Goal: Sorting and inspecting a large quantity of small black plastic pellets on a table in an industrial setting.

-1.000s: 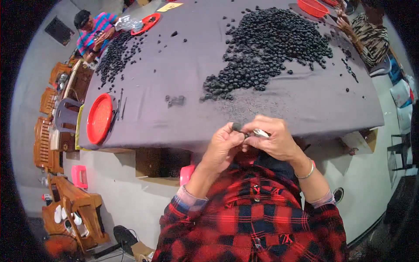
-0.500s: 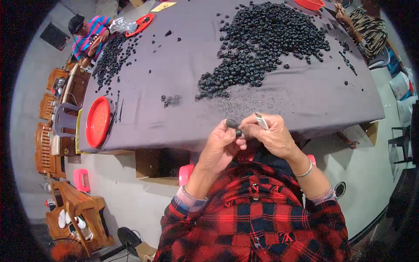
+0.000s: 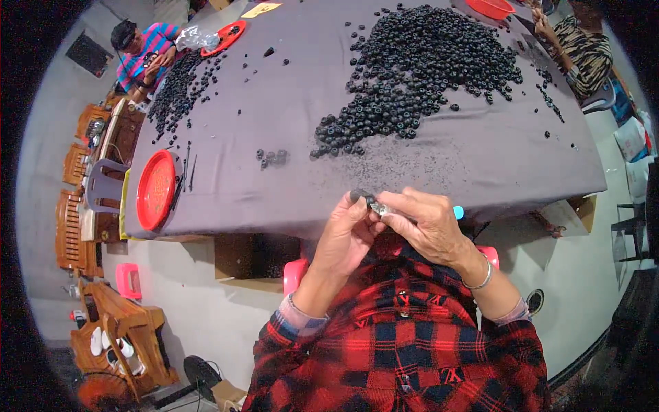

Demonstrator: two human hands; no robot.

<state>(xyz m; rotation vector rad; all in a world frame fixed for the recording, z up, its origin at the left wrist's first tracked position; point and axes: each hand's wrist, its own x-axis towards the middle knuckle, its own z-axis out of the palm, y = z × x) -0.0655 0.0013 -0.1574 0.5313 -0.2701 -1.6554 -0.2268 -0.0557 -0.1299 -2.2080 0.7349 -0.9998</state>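
Note:
My left hand (image 3: 343, 237) pinches a small black bead (image 3: 371, 201) at the table's near edge. What looks like a dark covering (image 3: 358, 196) wraps a fingertip of that hand. Closed around a slim tool, my right hand (image 3: 432, 226) brings its shiny metal tip (image 3: 379, 209) against the bead. The tool's light-blue end (image 3: 458, 212) sticks out behind the fingers; its middle is hidden in the palm. Beyond my hands lies a large heap of black beads (image 3: 405, 89), with fine dark crumbs (image 3: 405, 165) scattered on the cloth before it.
A grey cloth covers the table (image 3: 240, 178). A red tray (image 3: 156, 189) with thin dark sticks (image 3: 191, 172) beside it sits at the left edge. Another bead pile (image 3: 177, 93) lies near a person (image 3: 147, 55) at far left; a second person (image 3: 580, 55) sits at far right.
My right hand has turned, bringing the tool's metal tip down onto the bead; its light-blue end now shows. My left hand stays nearly in place, still holding the bead.

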